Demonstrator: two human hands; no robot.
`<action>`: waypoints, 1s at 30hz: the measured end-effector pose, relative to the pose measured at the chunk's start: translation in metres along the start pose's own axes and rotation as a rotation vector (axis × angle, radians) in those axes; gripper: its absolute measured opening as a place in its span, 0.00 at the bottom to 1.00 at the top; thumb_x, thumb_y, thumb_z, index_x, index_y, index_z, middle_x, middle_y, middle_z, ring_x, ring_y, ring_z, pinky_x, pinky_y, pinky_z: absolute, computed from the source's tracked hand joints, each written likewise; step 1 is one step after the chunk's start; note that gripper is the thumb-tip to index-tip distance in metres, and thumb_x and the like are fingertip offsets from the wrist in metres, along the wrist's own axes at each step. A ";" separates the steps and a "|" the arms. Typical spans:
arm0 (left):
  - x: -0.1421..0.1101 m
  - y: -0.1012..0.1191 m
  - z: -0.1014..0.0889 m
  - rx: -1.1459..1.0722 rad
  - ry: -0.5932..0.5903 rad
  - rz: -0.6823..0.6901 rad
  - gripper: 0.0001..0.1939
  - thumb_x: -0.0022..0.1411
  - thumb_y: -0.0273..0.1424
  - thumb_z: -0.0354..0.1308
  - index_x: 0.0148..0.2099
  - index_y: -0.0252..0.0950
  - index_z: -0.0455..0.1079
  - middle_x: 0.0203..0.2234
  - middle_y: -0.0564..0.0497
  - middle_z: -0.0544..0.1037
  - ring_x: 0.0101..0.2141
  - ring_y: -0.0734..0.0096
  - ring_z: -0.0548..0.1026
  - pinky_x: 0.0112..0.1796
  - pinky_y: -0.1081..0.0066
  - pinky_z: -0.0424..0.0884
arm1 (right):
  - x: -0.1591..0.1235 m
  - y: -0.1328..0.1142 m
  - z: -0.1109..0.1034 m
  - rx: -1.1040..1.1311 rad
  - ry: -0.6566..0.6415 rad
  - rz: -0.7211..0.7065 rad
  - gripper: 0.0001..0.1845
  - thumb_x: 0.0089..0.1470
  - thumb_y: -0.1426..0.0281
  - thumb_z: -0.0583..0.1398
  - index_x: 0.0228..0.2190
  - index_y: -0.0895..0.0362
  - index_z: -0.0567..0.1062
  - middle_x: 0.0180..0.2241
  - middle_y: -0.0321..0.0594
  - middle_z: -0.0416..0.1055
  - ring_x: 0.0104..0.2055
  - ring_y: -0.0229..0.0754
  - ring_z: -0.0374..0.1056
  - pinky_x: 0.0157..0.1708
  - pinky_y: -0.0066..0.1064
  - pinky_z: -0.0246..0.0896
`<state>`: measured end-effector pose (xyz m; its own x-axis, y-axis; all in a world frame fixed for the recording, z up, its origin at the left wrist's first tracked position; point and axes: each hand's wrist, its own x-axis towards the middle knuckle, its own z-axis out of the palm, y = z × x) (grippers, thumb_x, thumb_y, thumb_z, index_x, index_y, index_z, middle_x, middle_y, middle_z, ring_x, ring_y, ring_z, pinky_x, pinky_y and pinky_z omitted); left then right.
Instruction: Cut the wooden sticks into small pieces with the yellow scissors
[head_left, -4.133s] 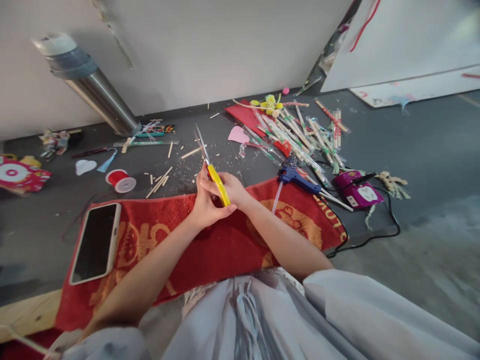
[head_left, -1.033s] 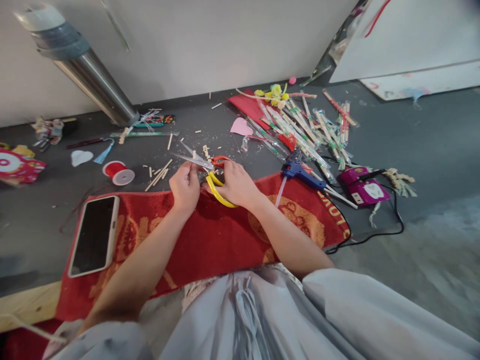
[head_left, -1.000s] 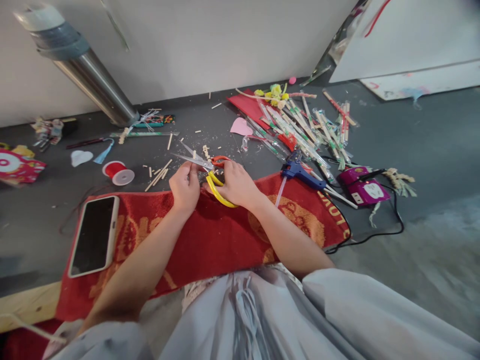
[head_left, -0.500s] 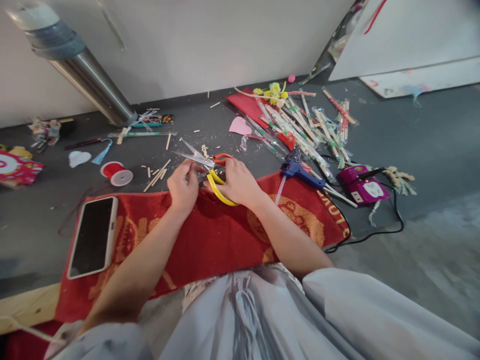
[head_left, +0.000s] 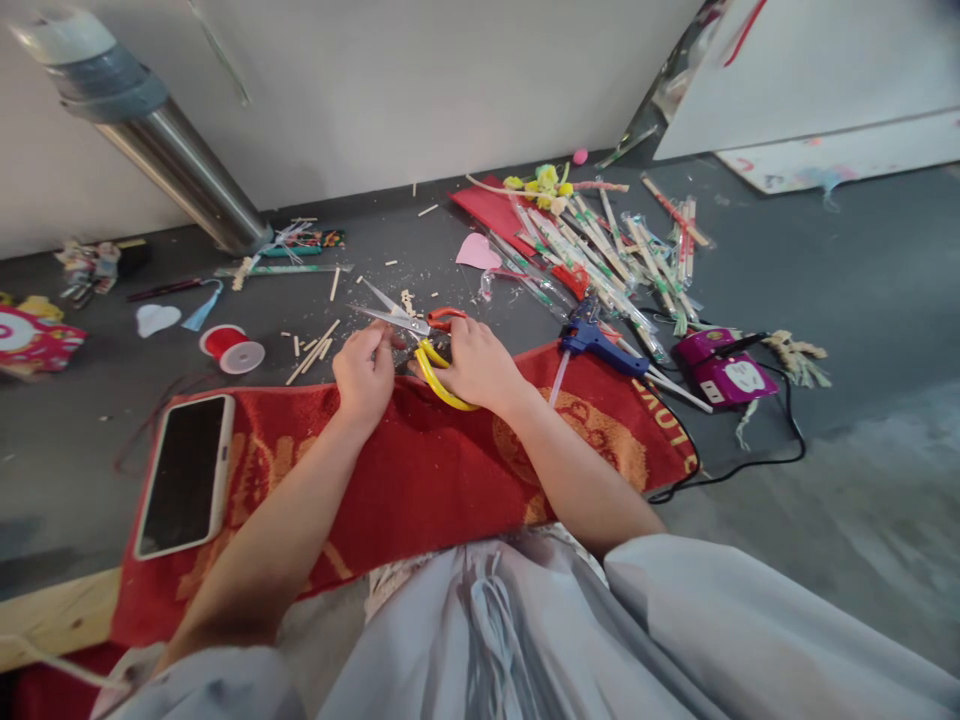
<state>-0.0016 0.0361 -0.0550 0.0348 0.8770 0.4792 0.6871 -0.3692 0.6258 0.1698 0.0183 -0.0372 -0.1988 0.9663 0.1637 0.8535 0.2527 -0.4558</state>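
Note:
My right hand [head_left: 484,365] is closed on a pair of scissors [head_left: 441,378] with one yellow and one orange-red handle; the blades are spread and point left. My left hand [head_left: 366,370] is beside the blades with its fingers pinched together, and whatever sits between the fingertips is too small to make out. Just past the blades lie small cut pieces of stick [head_left: 407,300] and pale crumbs. Several thin wooden sticks [head_left: 315,352] rest left of my left hand. Under both forearms is a red towel [head_left: 427,470] with an orange pattern.
A phone [head_left: 186,475] lies on the towel's left end, with a spool of red ribbon [head_left: 232,350] above it. At right are a blue glue gun [head_left: 607,348], a purple power socket [head_left: 724,370] with a black cable, and many wrapped chopsticks [head_left: 589,255]. A metal pipe [head_left: 187,160] stands back left.
Hands and scissors hold almost the same pose. The whole view has shifted very slightly.

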 end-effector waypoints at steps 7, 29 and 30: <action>0.001 0.001 -0.003 -0.005 -0.034 0.033 0.15 0.63 0.30 0.46 0.27 0.37 0.69 0.22 0.52 0.72 0.27 0.71 0.71 0.32 0.70 0.65 | 0.001 -0.003 -0.004 -0.001 -0.016 0.038 0.30 0.58 0.48 0.56 0.44 0.65 0.70 0.44 0.60 0.74 0.47 0.57 0.72 0.48 0.47 0.65; 0.011 -0.005 -0.014 -0.045 -0.185 0.088 0.15 0.65 0.31 0.46 0.28 0.38 0.69 0.23 0.51 0.76 0.27 0.71 0.74 0.34 0.72 0.69 | -0.003 -0.001 -0.008 0.002 -0.010 -0.036 0.39 0.55 0.41 0.54 0.46 0.66 0.69 0.43 0.59 0.73 0.49 0.57 0.71 0.51 0.46 0.63; 0.011 -0.006 -0.015 -0.042 -0.200 0.095 0.14 0.64 0.30 0.46 0.28 0.38 0.69 0.23 0.51 0.76 0.27 0.71 0.74 0.34 0.71 0.69 | -0.003 -0.001 -0.008 -0.001 -0.011 -0.036 0.39 0.54 0.41 0.54 0.46 0.66 0.69 0.44 0.60 0.73 0.49 0.57 0.71 0.51 0.46 0.63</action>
<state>-0.0162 0.0434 -0.0449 0.2438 0.8798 0.4080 0.6435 -0.4615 0.6106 0.1730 0.0146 -0.0299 -0.2346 0.9570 0.1705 0.8461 0.2874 -0.4490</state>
